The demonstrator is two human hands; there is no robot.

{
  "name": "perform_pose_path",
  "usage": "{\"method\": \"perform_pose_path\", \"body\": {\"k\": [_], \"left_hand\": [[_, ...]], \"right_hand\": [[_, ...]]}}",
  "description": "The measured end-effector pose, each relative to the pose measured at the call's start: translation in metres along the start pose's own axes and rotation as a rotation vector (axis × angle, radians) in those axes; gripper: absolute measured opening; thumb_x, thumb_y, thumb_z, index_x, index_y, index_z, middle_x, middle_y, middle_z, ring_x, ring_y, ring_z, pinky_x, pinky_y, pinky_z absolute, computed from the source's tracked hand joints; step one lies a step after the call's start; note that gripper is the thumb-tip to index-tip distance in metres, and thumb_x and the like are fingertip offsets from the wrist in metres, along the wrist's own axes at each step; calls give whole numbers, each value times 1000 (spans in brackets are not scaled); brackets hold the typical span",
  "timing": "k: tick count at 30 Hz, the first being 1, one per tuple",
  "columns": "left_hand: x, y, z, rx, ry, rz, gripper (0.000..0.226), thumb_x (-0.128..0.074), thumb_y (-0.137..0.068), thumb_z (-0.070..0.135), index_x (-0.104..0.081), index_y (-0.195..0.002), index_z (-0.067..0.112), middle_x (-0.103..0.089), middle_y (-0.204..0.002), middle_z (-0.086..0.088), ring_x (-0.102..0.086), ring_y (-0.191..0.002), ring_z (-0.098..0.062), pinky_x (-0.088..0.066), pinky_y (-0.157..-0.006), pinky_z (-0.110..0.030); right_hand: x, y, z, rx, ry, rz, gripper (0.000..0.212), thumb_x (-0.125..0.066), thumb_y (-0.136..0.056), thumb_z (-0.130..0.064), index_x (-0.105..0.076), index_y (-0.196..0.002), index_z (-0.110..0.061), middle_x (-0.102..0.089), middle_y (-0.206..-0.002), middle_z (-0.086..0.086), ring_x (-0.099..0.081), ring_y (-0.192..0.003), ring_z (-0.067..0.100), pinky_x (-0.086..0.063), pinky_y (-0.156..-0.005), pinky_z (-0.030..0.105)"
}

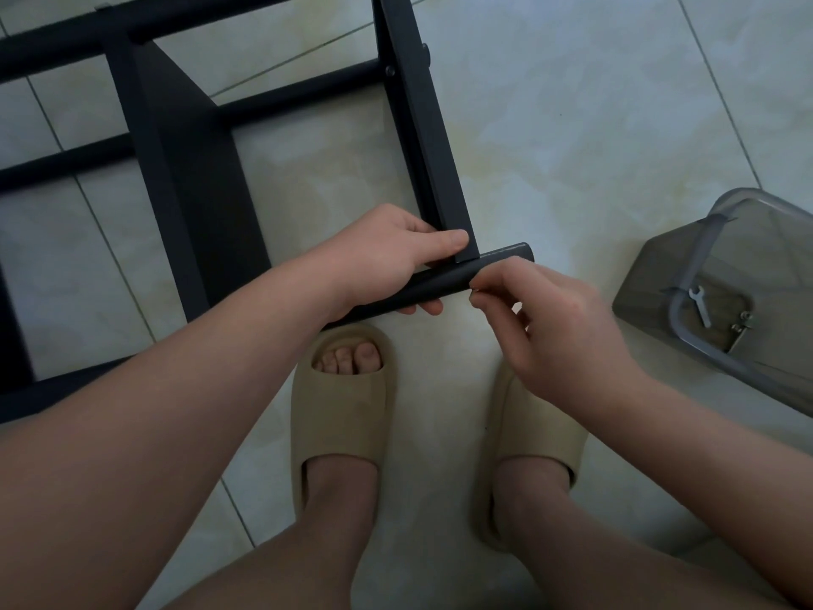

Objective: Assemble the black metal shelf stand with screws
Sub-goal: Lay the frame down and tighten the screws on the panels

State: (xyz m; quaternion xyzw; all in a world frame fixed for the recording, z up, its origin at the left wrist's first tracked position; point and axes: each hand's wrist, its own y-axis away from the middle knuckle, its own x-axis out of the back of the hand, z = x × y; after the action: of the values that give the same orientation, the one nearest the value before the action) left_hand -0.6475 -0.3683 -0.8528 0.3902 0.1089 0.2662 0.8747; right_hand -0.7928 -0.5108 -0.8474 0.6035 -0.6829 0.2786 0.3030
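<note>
Black metal frame (pixel 422 147) spans upper left to centre on tile. Left hand (pixel 387 257) wraps round black tube (pixel 506 256) at the frame's lower corner. Right hand (pixel 550 314) pinches a small part (pixel 474 292), unidentifiable, against the tube. Wrench (pixel 699 306) in clear tub (pixel 704 253), right edge.

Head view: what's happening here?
A person stands over a black frame lying on the tiled floor. The left hand holds a black tube against the end of a frame leg, its grip spanning both. The right hand pinches what looks like a screw at the tube's side. A clear bin on the right holds a small wrench.
</note>
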Motion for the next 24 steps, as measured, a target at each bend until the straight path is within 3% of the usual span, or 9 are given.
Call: {"method": "perform_pose_path", "body": {"k": [10, 17, 24], "left_hand": [[-2, -2, 2, -25, -22, 36, 35, -57, -101, 32, -72, -92, 2, -75, -74, -10, -73, -62, -20, -52, -49, -23], [-3, 1, 0, -43, -8, 46, 33, -59, -100, 31, -72, -92, 2, -76, -76, -10, -73, -62, -21, -52, -49, -24], [-4, 1, 0, -80, 16, 100, 24, -63, -98, 31, -57, -88, 11, -76, -80, -12, -75, -66, -28, -53, -51, -29]], "right_hand": [[-5, 0, 3, 11, -20, 44, 5, -66, -91, -5, -65, -90, -1, -62, -76, 7, -58, -67, 29, -49, -56, 44], [-2, -2, 6, -13, 17, 74, 12, -71, -91, -13, -67, -86, -3, -64, -76, 4, -59, -67, 28, -52, -57, 46], [-1, -11, 1, -56, 135, 80, 15, -74, -89, -18, -64, -83, -9, -51, -68, -8, -44, -62, 17, -42, -50, 35]]}}
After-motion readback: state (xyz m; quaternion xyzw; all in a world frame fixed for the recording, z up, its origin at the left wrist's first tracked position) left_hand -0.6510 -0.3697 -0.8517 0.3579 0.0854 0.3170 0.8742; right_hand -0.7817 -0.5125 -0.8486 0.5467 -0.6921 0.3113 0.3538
